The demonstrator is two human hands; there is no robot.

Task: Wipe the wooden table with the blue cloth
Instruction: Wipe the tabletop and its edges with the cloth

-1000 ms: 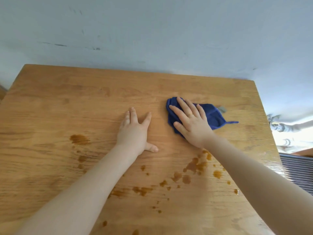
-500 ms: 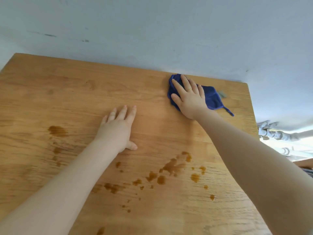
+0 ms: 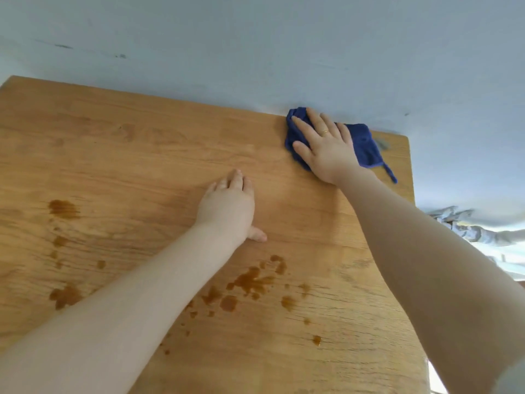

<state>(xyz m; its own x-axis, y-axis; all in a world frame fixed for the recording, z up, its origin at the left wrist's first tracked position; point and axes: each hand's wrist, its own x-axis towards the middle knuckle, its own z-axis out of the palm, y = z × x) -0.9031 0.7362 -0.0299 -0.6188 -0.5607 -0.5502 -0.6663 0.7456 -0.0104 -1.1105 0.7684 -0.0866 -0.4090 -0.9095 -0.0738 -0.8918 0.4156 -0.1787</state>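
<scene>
Head view: the cloth (image 3: pixel 359 143), dark blue and bunched, lies on the table (image 3: pixel 142 155) at its far edge, near the far right corner and close against the wall (image 3: pixel 255 46). A thin loop of the cloth trails off toward the right edge. The right hand (image 3: pixel 324 146) lies flat on top of the cloth, fingers straight and spread, pressing it to the wood; nothing is gripped. A ring (image 3: pixel 324 132) shows on one finger. The left hand (image 3: pixel 228 207) rests palm down on bare wood near the table's middle, well apart from the cloth, fingers extended and close together, thumb out to the side, holding nothing. Brown stains (image 3: pixel 252 280) are scattered across the near half of the table, in front of both hands, with a further patch toward the left side. The cloth touches none of them.
</scene>
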